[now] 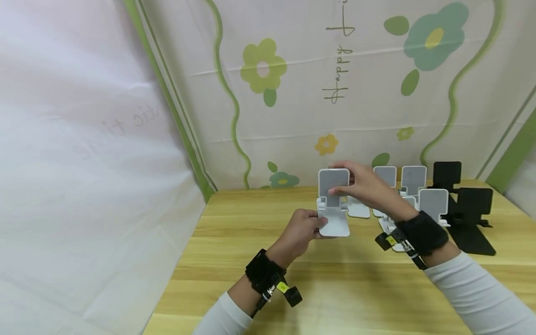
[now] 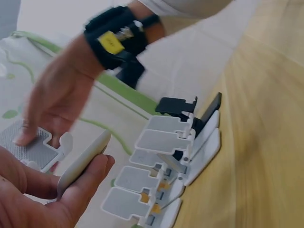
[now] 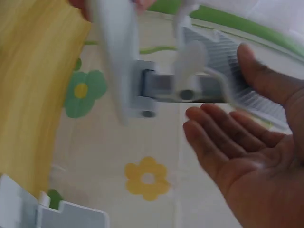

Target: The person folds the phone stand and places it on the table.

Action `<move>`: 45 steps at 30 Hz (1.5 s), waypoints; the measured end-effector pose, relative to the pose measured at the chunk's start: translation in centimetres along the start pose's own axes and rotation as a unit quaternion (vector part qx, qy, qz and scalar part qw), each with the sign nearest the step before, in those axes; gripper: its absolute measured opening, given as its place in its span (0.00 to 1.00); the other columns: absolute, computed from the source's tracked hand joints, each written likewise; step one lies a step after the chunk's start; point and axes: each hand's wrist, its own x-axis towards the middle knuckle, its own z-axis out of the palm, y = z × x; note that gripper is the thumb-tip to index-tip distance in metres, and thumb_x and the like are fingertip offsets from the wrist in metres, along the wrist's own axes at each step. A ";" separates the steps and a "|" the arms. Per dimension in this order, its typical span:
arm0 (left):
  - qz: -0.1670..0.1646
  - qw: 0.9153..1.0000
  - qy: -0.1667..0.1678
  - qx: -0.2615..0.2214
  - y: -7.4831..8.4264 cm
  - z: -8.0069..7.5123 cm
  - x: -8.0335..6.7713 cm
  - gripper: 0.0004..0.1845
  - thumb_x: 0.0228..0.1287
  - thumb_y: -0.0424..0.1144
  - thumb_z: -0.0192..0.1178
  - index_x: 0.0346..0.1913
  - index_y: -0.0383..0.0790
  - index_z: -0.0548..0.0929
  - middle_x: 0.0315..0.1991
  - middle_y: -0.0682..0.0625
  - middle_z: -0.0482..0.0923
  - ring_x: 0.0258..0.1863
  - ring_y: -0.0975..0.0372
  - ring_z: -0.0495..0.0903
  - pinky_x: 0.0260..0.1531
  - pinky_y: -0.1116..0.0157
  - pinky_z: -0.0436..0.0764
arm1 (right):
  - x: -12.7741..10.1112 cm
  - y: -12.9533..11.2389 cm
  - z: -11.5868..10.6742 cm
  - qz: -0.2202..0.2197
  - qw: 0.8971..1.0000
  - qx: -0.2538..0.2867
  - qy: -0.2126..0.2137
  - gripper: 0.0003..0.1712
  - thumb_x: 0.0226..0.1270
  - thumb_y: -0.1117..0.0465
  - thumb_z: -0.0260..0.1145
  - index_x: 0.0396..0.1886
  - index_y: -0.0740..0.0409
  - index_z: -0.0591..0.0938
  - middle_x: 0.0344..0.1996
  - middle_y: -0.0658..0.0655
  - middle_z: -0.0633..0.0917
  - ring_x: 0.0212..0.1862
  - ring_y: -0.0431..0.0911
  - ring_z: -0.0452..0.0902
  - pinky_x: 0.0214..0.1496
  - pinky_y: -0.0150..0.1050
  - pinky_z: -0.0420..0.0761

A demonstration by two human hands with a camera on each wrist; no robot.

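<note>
A white phone stand [image 1: 333, 228] with a grey padded plate is held off the table. My left hand [image 1: 299, 230] grips it by its base, thumb on the front and fingers behind, as the left wrist view also shows. My right hand [image 1: 362, 186] is at the stand's upper plate [image 2: 28, 145]. Its thumb [image 3: 268, 78] rests on the ribbed grey pad, while the other fingers [image 3: 213, 137] are extended behind the plate, with a gap visible. The hinge arm [image 3: 164, 88] between base and plate is in plain sight in the right wrist view, somewhat blurred.
On the right of the wooden table [image 1: 251, 260] stand several white phone stands [image 1: 433, 204], their plates raised. Black phone stands [image 1: 473, 239] stand at the far right. A flower-printed curtain [image 1: 289, 116] hangs behind the table. Another curtain [image 1: 83, 186] hangs on the left.
</note>
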 end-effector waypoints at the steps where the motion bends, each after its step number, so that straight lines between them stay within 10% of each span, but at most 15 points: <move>1: -0.001 1.000 0.002 -0.002 0.2 0.0 0.0 0.18 0.77 0.30 0.54 0.64 0.22 0.75 0.54 0.38 0.83 0.53 0.51 0.87 0.51 0.58 0.87 | -0.1 0.3 0.1 0.005 1.000 0.024 -0.008 0.39 0.67 0.54 0.74 0.73 0.61 0.70 0.58 0.67 0.83 0.52 0.55 0.83 0.50 0.45 0.82; 6: 0.000 1.000 -0.001 -0.009 0.7 -0.2 -0.1 0.18 0.77 0.30 0.54 0.63 0.22 0.75 0.54 0.37 0.83 0.53 0.50 0.86 0.51 0.57 0.87 | -0.6 1.1 0.7 0.005 0.996 0.087 -0.009 0.35 0.68 0.57 0.73 0.69 0.64 0.72 0.52 0.66 0.85 0.49 0.46 0.85 0.48 0.37 0.85; 45: -0.009 1.000 0.007 -0.002 1.0 0.1 0.0 0.17 0.77 0.32 0.56 0.60 0.22 0.78 0.53 0.39 0.84 0.52 0.51 0.87 0.51 0.58 0.87 | -0.1 1.6 1.7 -0.048 0.994 0.009 0.102 0.19 0.64 0.59 0.76 0.53 0.57 0.86 0.44 0.60 0.90 0.43 0.51 0.87 0.40 0.40 0.86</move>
